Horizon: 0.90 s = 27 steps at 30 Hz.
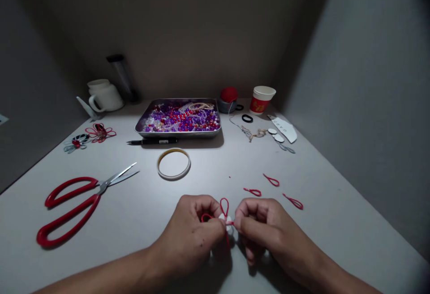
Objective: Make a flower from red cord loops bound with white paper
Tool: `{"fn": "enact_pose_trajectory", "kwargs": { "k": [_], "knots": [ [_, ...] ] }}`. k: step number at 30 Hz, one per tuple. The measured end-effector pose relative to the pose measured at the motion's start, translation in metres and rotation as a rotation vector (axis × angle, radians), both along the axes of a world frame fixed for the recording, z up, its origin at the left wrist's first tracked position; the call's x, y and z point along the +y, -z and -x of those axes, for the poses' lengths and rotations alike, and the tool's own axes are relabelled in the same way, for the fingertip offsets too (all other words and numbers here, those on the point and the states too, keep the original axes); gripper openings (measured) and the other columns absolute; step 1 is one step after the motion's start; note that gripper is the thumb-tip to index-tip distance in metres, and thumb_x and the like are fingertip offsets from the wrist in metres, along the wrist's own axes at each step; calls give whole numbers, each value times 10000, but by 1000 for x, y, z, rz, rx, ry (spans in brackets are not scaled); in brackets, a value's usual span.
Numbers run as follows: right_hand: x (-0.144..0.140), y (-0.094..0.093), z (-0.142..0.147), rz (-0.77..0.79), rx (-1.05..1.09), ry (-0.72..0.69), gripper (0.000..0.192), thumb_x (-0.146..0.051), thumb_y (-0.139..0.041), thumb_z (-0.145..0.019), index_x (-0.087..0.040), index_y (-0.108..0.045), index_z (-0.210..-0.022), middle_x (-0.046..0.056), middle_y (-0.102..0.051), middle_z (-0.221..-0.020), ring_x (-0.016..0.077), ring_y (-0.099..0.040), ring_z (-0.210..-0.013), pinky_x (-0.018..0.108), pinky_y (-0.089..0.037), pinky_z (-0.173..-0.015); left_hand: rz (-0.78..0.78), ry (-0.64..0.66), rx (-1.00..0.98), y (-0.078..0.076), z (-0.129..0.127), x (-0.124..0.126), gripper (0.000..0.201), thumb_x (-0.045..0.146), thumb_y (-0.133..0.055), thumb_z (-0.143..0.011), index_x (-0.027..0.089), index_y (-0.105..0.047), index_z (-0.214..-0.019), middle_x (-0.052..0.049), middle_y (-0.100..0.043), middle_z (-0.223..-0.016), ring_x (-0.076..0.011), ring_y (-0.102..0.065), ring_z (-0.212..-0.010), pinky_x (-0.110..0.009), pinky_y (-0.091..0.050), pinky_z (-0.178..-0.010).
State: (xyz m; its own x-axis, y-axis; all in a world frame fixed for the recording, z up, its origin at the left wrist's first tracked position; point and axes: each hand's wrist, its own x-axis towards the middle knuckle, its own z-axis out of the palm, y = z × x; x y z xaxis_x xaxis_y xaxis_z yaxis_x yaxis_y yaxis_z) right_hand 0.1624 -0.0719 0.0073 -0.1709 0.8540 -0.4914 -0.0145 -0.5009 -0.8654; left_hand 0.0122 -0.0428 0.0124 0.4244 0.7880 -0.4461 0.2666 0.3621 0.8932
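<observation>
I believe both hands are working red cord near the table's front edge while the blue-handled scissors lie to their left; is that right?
Not quite: the head view shows the scissors have red handles, not blue. The rest stands: the left hand and right hand pinch red cord, scissors lying to their left.

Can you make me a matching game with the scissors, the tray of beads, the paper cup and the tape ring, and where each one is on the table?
Things:
1. scissors
2. tray of beads
3. paper cup
4. tape ring

Places:
A. far right, near the back wall
B. lying flat just in front of the tray
C. far middle, behind the black pen
D. near left, handles red

Pairs: 1-D, 2-C, 3-A, 4-B
</observation>
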Motion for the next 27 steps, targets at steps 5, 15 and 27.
{"fn": "enact_pose_trajectory", "kwargs": {
  "k": [5,15,27],
  "knots": [
    [2,5,-5,-2,76,60,94,-220,-528,-602,-144,-558,-647,-12,-566,-487,103,-530,-407,227,-432,-425,25,13,-47,0,1,0,60,143,-466,-580,148,-496,-529,23,-532,-417,-75,-449,-390,-174,-311,-400],
    [1,0,-1,-41,-62,-8,109,-234,-596,-589,-148,-531,-574,-10,-541,-439,99,-483,-403,227,-364,-425,39,78,-39,3,0,2,127,228,-566,-667,129,-527,-596,-14,-579,-515,-78,-453,-446,-183,-312,-424],
    [3,6,-10,43,200,18,66,-187,-589,-594,-136,-556,-568,9,-605,-439,83,-518,-384,188,-388,-408,90,221,-152,3,7,12,393,469,-693,-604,102,-586,-698,-5,-549,-564,-74,-430,-462,-193,-318,-444]
  ]
}}
